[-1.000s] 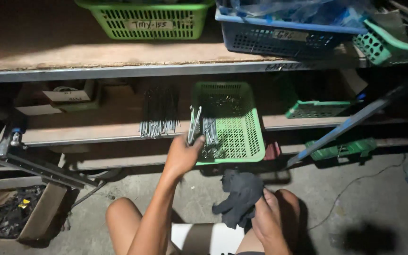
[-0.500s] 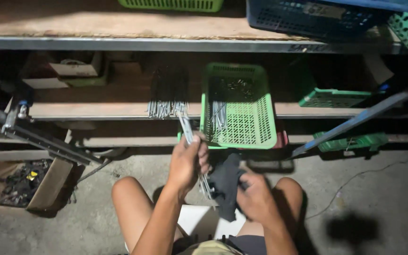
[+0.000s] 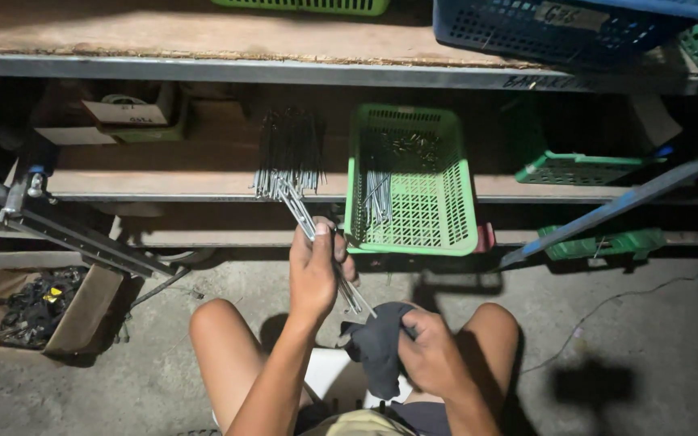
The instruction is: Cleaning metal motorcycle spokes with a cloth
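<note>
Since half a second ago the left hand has stayed low over the knees, and the bundle of metal rods it grips has swung so that the lower ends now meet the dark cloth instead of sitting beside it; a second ago that hand was up at the green basket. The left fingers are clenched around the rods near their middle. The rods are thin, straight, shiny grey metal, and their long axis runs from about 11 o'clock at the shelf edge down to about 5 o'clock, where the tips touch the cloth. The right hand is closed on the cloth, a soft, crumpled dark fabric bunched between the knees. At 12 o'clock from the left hand, a row of similar rods lies on the wooden shelf, ends hanging over the edge. The basket just to their right is plastic mesh, rectangular, with more rods inside. At 9 o'clock a cardboard box of dark parts sits on the rough concrete floor.
</note>
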